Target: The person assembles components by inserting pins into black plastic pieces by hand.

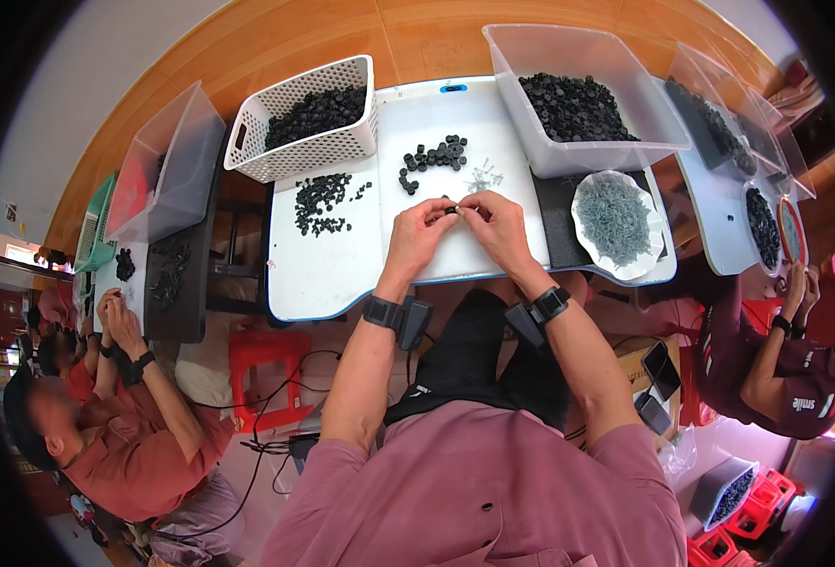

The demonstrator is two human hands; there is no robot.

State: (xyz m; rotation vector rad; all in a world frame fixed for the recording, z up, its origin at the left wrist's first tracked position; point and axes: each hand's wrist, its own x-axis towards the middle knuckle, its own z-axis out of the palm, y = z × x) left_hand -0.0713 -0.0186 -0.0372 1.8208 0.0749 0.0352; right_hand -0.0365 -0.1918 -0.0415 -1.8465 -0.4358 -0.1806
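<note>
Over the near part of the white table (342,274), my left hand (417,231) pinches a small black round part (451,210). The fingertips of my right hand (495,225) close at the same part from the other side; whether a screw is between them is too small to tell. Just beyond my hands sits a cluster of black cylindrical knobs (447,154). A few loose pale screws (485,176) lie by my right fingers. To the left are scattered smaller black pieces (321,203). A white plate (660,255) heaped with grey-green screws (616,222) stands on the right.
A white perforated basket (257,168) and a clear plastic bin (616,156), both with black parts, stand at the back. Co-workers sit at tables on either side, one person's hands (124,326) at left. A red stool (266,373) and cables are below the left edge.
</note>
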